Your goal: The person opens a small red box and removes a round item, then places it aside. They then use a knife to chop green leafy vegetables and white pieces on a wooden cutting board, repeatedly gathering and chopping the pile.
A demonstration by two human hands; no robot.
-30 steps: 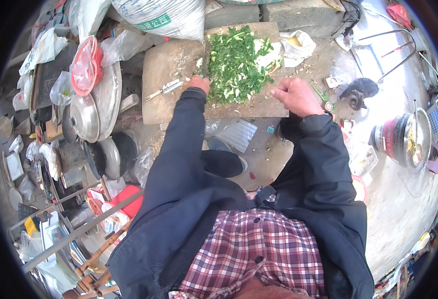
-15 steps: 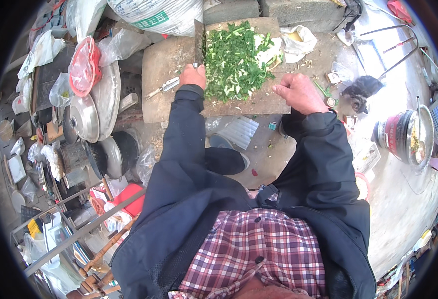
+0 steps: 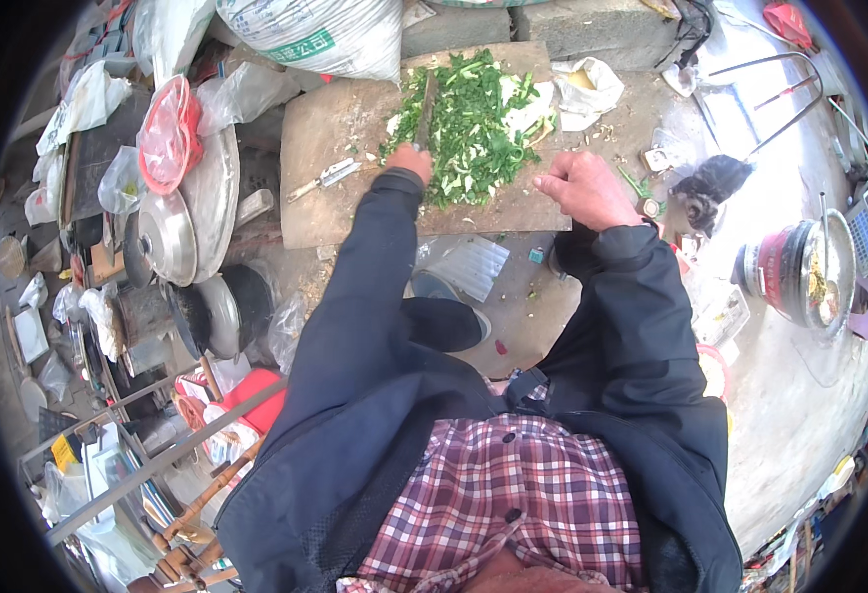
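My left hand [image 3: 410,161] is closed around the handle of a kitchen knife [image 3: 426,111]. Its long blade points away from me, over the left part of a heap of chopped leafy greens [image 3: 480,128]. The greens lie on a wide wooden board [image 3: 330,124], mixed with pale stalk pieces. At the board's right side, my right hand [image 3: 589,190] hovers in a loose fist, fingers curled and thumb against them; nothing shows in it. A small folding knife or peeler-like tool [image 3: 323,179] lies on the board left of the heap.
A white plastic bag [image 3: 588,91] sits beside the board's far right corner. A small dark cat [image 3: 709,188] is on the right, near a metal pot [image 3: 800,272]. Concrete blocks [image 3: 602,35] and a full woven sack [image 3: 320,35] border the far side. Pot lids [image 3: 169,237] stand at left.
My left hand and the knife have moved right, from the heap's left edge to over the greens, and slightly nearer me. My right hand has barely shifted. The cat's head has moved a little.
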